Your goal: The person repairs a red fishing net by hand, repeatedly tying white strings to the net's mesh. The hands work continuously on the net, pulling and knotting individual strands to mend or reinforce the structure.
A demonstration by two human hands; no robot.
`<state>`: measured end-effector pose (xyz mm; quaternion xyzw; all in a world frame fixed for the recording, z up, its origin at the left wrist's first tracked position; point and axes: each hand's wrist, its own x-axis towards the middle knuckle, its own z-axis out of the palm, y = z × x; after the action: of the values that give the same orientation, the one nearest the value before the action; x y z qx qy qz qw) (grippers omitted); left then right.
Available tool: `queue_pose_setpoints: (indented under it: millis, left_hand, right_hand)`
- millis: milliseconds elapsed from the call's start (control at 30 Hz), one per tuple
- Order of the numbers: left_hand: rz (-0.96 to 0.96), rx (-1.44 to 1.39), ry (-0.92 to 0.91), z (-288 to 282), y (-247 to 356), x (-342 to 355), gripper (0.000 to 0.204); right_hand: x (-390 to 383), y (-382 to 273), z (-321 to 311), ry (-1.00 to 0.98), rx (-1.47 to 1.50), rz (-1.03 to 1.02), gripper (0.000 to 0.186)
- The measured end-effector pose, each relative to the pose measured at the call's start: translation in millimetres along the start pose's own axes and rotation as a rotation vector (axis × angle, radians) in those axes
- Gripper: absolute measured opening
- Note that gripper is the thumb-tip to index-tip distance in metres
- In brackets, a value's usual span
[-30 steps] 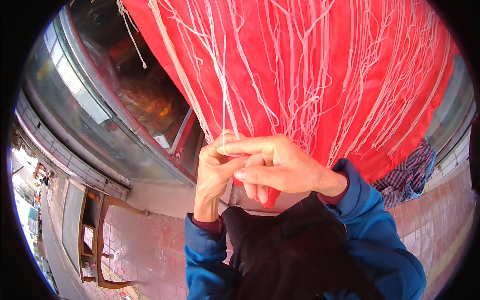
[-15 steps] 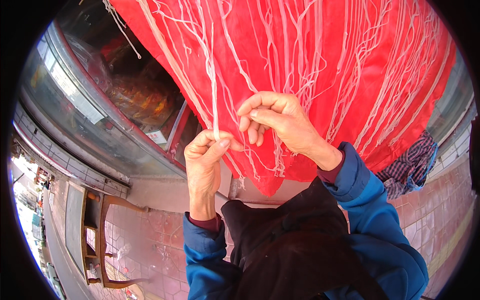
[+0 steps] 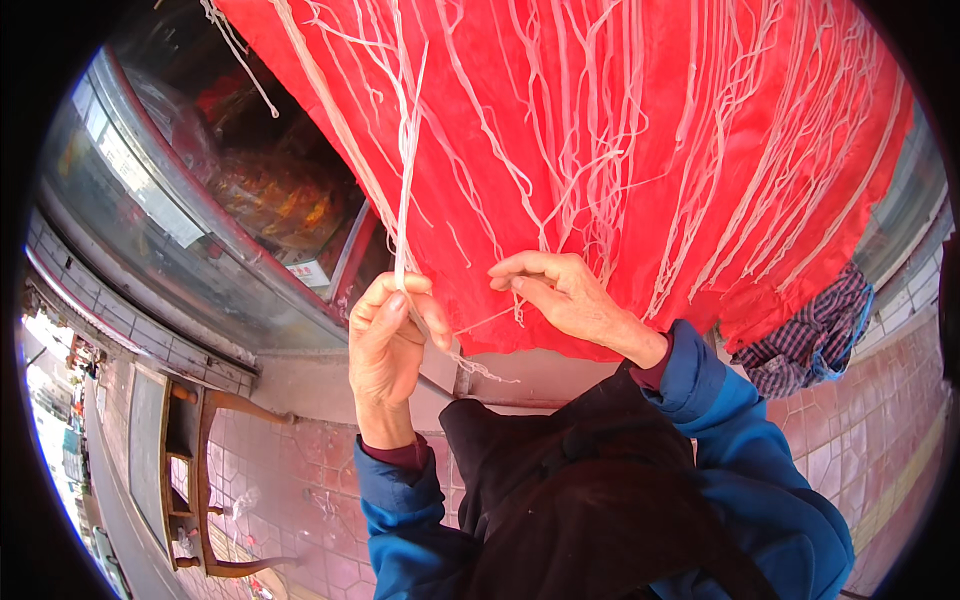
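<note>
A red cloth (image 3: 660,100) spreads before me, with many long pale strings running down it. At its left, my left hand (image 3: 382,345) is closed in a pinch on a bundle of white strings (image 3: 408,160), which rises taut from its fingers. Frayed string ends (image 3: 480,368) dangle below that hand. My right hand (image 3: 585,305) is over the cloth's lower edge, thumb and forefinger drawn together. A thin strand (image 3: 488,322) stretches from the left fingers toward the right ones; its end there is hard to make out.
To the left stands a glass-fronted case (image 3: 150,190) with a metal rail and bagged goods inside. A wooden stool-like piece (image 3: 205,440) lies on the paved floor. At right hangs a checked cloth (image 3: 805,330) with a blue edge.
My left hand has moved slightly left and down with its strings. The right hand has dropped lower. A strand now spans between the hands, and the cloth's lower edge has shifted.
</note>
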<state>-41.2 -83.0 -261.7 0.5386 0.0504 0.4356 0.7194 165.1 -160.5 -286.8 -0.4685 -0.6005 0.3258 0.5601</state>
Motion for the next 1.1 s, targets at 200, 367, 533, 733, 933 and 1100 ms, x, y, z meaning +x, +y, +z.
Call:
queue_pose_setpoints:
  millis: [200,367,533,733,933,1100]
  left_hand:
    - [0.099,-0.052,-0.046,-9,19,-11,0.030]
    - [0.139,-0.071,-0.165,8,33,-21,0.038]
    - [0.134,-0.215,-0.186,17,41,-21,0.043]
    - [0.186,-0.141,-0.081,4,45,-13,0.047]
    - [0.215,-0.110,-0.020,-2,27,-14,0.046]
    - [0.096,-0.104,-0.056,1,11,-21,0.049]
  right_hand:
    - [-2,35,-14,0.193,-0.146,0.042,0.025]
    - [-5,34,-31,0.308,-0.648,-0.202,0.025]
    - [-12,18,-35,0.205,-0.800,-0.184,0.029]
    - [-27,-15,-35,-0.001,-0.414,-0.012,0.033]
    - [-45,1,-17,-0.189,-0.783,-0.402,0.025]
    - [-63,7,-2,-0.309,-0.831,-0.402,0.037]
